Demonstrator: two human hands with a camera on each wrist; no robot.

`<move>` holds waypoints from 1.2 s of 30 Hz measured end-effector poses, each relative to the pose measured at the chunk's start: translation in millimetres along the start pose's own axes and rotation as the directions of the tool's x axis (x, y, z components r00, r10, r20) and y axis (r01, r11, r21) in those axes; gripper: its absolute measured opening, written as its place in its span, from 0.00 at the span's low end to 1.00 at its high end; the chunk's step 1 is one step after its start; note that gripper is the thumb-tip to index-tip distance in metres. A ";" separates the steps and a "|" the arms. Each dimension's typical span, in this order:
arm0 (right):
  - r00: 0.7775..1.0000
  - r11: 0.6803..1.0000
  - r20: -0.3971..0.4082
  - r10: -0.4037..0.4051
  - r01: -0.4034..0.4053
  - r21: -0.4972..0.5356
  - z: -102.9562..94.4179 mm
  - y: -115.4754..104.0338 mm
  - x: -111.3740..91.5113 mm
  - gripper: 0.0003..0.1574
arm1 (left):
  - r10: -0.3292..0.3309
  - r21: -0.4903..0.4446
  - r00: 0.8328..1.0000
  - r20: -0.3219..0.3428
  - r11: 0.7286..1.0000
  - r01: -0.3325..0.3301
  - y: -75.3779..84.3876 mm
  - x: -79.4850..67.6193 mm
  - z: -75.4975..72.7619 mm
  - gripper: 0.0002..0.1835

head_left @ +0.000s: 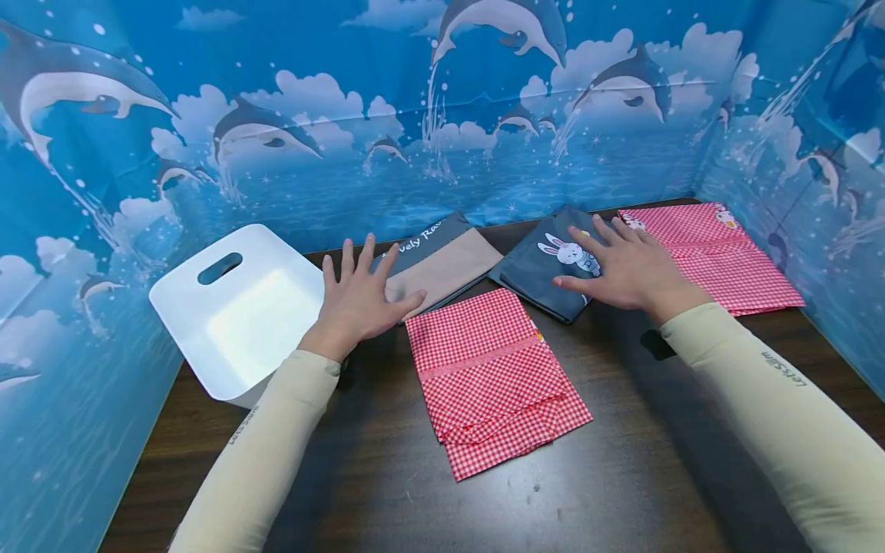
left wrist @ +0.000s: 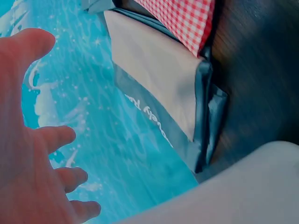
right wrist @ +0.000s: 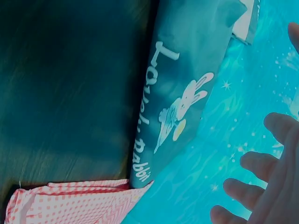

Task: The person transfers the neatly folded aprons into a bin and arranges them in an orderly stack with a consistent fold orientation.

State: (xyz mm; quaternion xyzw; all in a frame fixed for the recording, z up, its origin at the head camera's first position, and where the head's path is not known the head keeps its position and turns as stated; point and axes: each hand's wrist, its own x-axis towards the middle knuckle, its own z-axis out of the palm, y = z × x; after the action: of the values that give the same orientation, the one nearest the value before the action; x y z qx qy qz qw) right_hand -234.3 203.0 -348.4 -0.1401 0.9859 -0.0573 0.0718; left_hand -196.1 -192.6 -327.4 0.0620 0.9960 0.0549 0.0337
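Both hands are held out with fingers spread and nothing in them. My left hand is between the white bin and a folded grey and beige cloth with white lettering. In the left wrist view that cloth appears beyond the left hand, apart from its fingers. My right hand overlaps the edge of a folded dark grey cloth printed with a white rabbit. The right wrist view shows this cloth away from the fingers. Nearest the front lies a folded red-and-white checked cloth.
A white bin with a handle hole stands tilted toward me at the left. Another folded red checked cloth lies at the back right of the dark wooden table. A blue dolphin-print curtain encloses the back and sides.
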 end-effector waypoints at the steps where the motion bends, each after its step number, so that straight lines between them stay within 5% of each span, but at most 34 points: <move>1: 1.000 1.000 0.000 -0.003 0.003 -0.001 0.5 -1.5 0.4 0.67 | 0.004 0.003 1.000 -0.004 1.000 -0.004 2.0 -0.5 0.0 0.54; 17: 0.991 0.990 -0.013 -0.136 0.135 -0.027 12.8 -32.7 -3.1 0.62 | 0.123 0.060 0.991 0.050 0.990 -0.126 26.6 -12.4 10.9 0.53; 36: 0.950 0.950 0.027 -0.311 0.310 0.041 38.0 -65.6 -7.4 0.62 | 0.207 -0.002 0.964 0.167 0.978 -0.210 37.3 -31.7 37.1 0.51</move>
State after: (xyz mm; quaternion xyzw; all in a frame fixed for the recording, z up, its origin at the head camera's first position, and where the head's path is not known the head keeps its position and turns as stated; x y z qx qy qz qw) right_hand -203.7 138.9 -376.2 -0.2931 0.9490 -0.0832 0.0808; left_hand -157.5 -155.9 -358.0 0.1711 0.9780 0.0449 0.1104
